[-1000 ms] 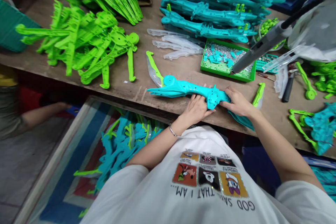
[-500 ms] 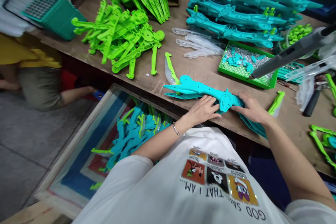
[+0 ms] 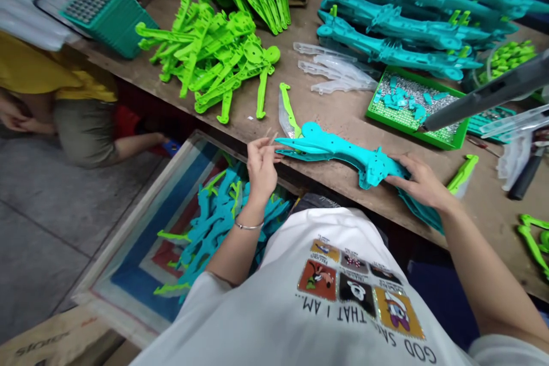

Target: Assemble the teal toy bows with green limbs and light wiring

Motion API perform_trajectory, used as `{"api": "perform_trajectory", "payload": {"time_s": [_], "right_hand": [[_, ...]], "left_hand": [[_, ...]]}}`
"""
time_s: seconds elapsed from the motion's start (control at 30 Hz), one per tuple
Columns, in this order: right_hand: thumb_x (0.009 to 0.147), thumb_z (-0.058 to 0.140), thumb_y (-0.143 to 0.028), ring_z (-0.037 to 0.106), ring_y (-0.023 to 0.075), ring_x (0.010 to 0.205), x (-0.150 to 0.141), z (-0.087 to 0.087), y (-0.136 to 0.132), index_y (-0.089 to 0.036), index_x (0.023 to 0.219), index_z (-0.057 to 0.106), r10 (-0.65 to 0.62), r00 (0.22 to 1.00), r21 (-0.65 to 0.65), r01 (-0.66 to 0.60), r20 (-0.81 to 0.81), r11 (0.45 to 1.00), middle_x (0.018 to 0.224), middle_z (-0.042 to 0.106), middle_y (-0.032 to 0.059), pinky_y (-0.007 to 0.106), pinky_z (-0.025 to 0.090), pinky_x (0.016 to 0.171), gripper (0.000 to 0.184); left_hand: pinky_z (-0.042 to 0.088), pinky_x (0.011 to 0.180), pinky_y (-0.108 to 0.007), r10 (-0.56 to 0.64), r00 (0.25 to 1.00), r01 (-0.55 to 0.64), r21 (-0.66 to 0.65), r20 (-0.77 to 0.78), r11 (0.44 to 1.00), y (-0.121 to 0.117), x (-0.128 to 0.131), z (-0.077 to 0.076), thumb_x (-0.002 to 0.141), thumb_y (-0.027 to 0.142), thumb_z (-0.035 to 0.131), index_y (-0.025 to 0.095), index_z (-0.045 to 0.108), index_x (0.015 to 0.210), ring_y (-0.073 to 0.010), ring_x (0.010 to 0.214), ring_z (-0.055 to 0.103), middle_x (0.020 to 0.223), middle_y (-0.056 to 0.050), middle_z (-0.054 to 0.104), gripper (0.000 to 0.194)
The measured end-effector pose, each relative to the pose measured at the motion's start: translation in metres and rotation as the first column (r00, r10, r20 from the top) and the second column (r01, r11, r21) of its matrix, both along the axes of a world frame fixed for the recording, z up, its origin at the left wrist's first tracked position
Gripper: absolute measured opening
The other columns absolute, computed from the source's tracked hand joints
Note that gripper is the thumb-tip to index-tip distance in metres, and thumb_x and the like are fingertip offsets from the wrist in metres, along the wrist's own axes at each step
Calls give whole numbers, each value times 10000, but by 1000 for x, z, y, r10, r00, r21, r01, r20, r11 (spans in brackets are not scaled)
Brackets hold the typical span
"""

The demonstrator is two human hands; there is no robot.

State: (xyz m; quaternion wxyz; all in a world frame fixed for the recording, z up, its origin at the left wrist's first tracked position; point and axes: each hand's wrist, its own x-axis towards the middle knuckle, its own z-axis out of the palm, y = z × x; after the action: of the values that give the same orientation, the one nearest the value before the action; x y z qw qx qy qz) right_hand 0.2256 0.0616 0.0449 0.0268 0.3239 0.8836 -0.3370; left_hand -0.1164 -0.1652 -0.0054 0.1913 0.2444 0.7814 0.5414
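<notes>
A long turquoise plastic body point(image 3: 338, 147), perhaps a toy shell, lies along the table's front edge. Its pointed left end is at the fingertips of my left hand point(image 3: 262, 170), which are bent around the tip. My right hand point(image 3: 418, 182) grips its other end, thumb in front and fingers behind, hiding part of it. Under and beyond that hand, another turquoise piece point(image 3: 422, 210) slopes over the edge. Just behind the body stands a green-and-clear plastic piece point(image 3: 289, 117); a similar piece point(image 3: 463, 176) lies right of my right hand.
Behind are heaped green parts point(image 3: 214, 57), clear strips point(image 3: 337, 71) and stacked turquoise bodies point(image 3: 398, 28). A green tray point(image 3: 429, 136) holds screws and small turquoise bits, with a grey screwdriver-like tool point(image 3: 484, 91) above it. A framed bin point(image 3: 141, 183) is below left. A person point(image 3: 81, 108) sits at left.
My left hand has moved left from the middle of the turquoise body to its pointed end. My right hand stays on the right end. The whole view has shifted slightly.
</notes>
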Motion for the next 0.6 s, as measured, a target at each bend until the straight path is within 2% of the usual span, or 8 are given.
{"api": "perform_trajectory", "payload": {"time_s": [0.1, 0.2, 0.3, 0.37, 0.47, 0.53, 0.6], "right_hand": [[929, 593, -611, 628, 339, 1121, 0, 0, 1, -264, 1469, 568, 1, 1000, 7, -1, 7, 1000, 1140, 622, 112, 509, 496, 1060, 642], [921, 598, -615, 638, 335, 1093, 0, -1, 1, -277, 1445, 586, 1, 1000, 17, -1, -6, 1000, 1119, 621, 103, 507, 508, 1040, 623], [916, 606, -617, 634, 336, 1087, 0, -1, 2, -269, 1444, 590, 0, 1000, 29, 0, -7, 1000, 1130, 620, 108, 512, 512, 1031, 632], [921, 601, -618, 628, 338, 1099, 1, -2, 2, -252, 1456, 582, 3, 1000, 39, -3, -1, 999, 1146, 612, 116, 510, 508, 1037, 648], [934, 586, -620, 624, 337, 1108, 1, -2, 2, -248, 1490, 554, 21, 1000, 55, -22, 6, 998, 1158, 595, 118, 508, 500, 1048, 669], [936, 585, -625, 623, 334, 1096, 1, -1, 2, -250, 1510, 539, 29, 999, 61, -29, 14, 998, 1145, 586, 116, 507, 501, 1043, 688], [937, 587, -627, 621, 331, 1082, 1, 0, 2, -261, 1539, 516, 33, 999, 60, -35, 25, 998, 1139, 578, 114, 507, 505, 1035, 709]], "left_hand": [[596, 736, -277, -73, 978, 72, 12, 195, 997, 7, -12, 9, 990, 705, 425, 189, 600, 1265, -183, 874, 739, 1029, -84, 754, 611], [610, 770, -307, -153, 941, 155, 20, 302, 988, 16, -21, 21, 958, 787, 408, 156, 675, 1264, -214, 918, 749, 1035, -116, 768, 751], [612, 821, -342, -240, 899, 243, 37, 368, 969, 25, -27, 29, 948, 813, 398, 155, 664, 1357, -232, 945, 755, 1066, -130, 781, 819], [612, 796, -347, -288, 885, 296, 35, 367, 954, 29, -30, 31, 938, 827, 401, 158, 662, 1391, -247, 965, 752, 1119, -145, 779, 849], [602, 734, -352, -352, 879, 380, -27, 321, 925, 34, -35, 33, 927, 838, 408, 183, 665, 1416, -241, 875, 752, 1215, -149, 763, 856], [598, 817, -384, -396, 883, 424, -67, 251, 903, 36, -37, 35, 937, 823, 412, 199, 678, 1406, -248, 906, 751, 1262, -134, 754, 825], [555, 992, -418, -444, 882, 458, -65, 158, 887, 39, -40, 38, 943, 785, 467, 199, 719, 1349, -282, 1103, 721, 1303, -109, 746, 756]]}}
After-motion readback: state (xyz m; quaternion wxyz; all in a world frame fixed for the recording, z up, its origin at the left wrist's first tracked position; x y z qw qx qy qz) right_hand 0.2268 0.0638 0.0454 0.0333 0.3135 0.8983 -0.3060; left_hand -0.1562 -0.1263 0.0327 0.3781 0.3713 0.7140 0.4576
